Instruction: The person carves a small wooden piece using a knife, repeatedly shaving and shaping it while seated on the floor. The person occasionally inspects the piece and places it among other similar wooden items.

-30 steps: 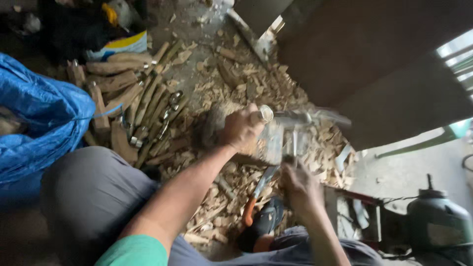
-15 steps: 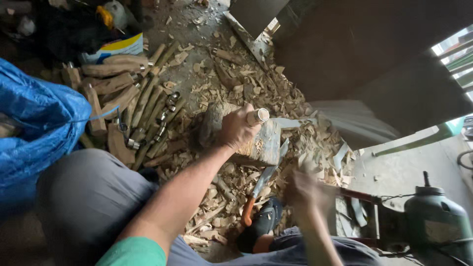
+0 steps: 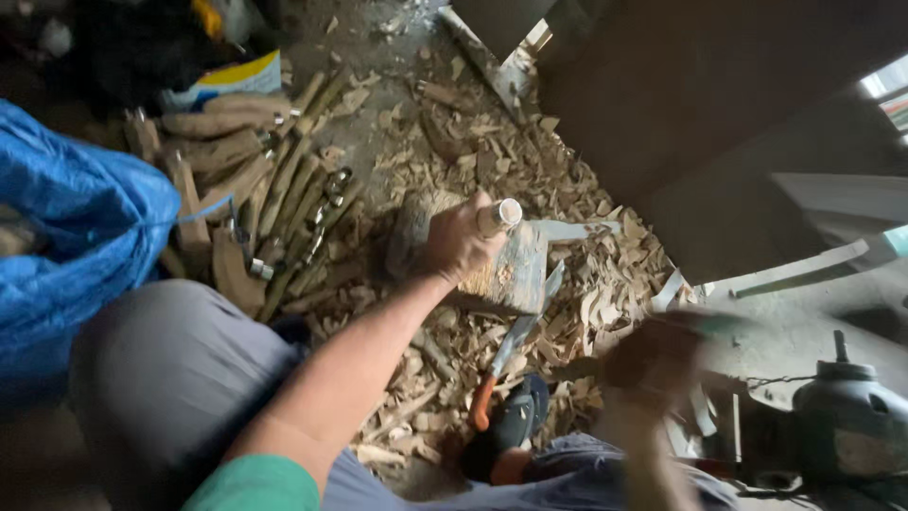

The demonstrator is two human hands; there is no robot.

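Blue sack (image 3: 66, 246) at the person's left; wood chips (image 3: 586, 284) cover the floor. Wooden block (image 3: 506, 270) stands centre. Left hand (image 3: 459, 241), grip wrapped round a pale wooden stick (image 3: 498, 216), holds it upright on the block. Right hand (image 3: 653, 364) blurred, lower right of stick; its grip cannot be told. Orange-handled knife (image 3: 506, 355) leans on the block.

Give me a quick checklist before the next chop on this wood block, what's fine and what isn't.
1. Left hand grips the pale wooden stick upright on the chopping block: ok.
2. Right hand is raised and motion-blurred; what it holds: cannot tell.
3. Left fingers wrap the stick close below its top end: not ok.
4. Orange-handled knife leans loose against the block, near the legs: not ok.
5. Wood chips litter the floor around the block: not ok.
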